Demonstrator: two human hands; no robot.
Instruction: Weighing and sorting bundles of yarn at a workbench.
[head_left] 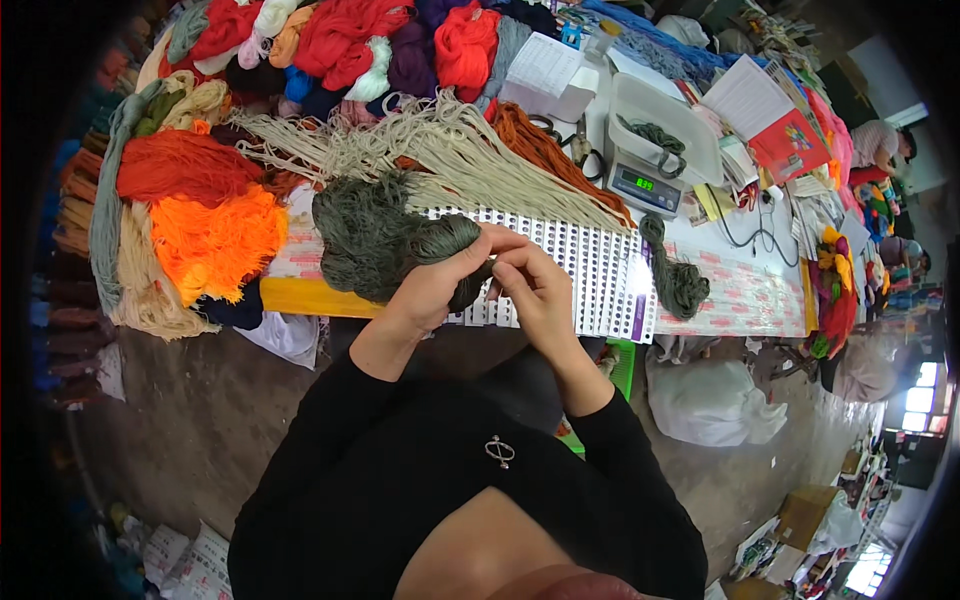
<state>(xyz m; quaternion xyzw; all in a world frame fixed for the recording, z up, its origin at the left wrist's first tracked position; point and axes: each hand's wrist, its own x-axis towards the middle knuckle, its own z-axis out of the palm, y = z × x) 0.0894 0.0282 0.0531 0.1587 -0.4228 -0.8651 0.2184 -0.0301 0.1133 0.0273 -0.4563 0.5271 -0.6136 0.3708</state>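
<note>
My left hand (438, 283) is wrapped round a ball of dark grey-green yarn (445, 240) at the table's near edge. Beside it, fingers bent together in a pinch, my right hand (537, 287) meets the ball's right side; what lies between those fingertips is too small to make out. A loose heap of the same dark yarn (358, 232) rests just left of the ball. Under both hands lie white cards with rows of holes (590, 270). One more dark green skein (680, 285) hangs down over the right part of the table.
Cream yarn (440, 150) stretches across the table behind my hands. Orange yarn (215, 240) and red yarn (185, 165) pile up at left. A digital scale (645, 188) carries a clear plastic tub (690, 125), near scissors (583, 140). A white sack (710, 400) sits on the floor at right.
</note>
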